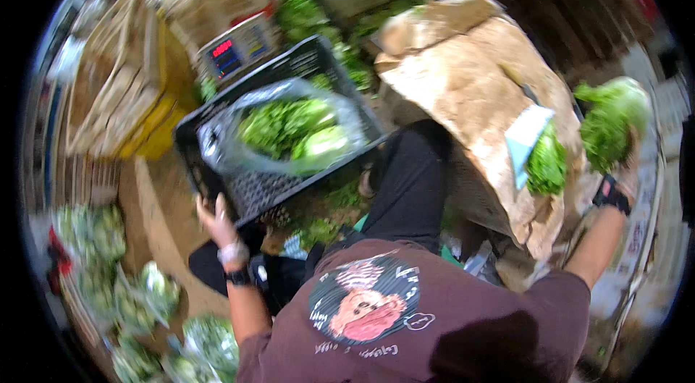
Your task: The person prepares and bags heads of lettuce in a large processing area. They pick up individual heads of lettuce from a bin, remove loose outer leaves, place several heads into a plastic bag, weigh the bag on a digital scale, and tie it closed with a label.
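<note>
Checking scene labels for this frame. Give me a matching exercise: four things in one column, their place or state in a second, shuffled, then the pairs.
Things:
1. black crate
2. clear bag of greens
3. loose lettuce head
4. digital scale

Places or states:
A. held up in the right hand
B. lying inside the crate
C. gripped at its near edge by the left hand
D. standing behind the crate, red display lit

Pairs: 1-C, 2-B, 3-A, 4-D
</note>
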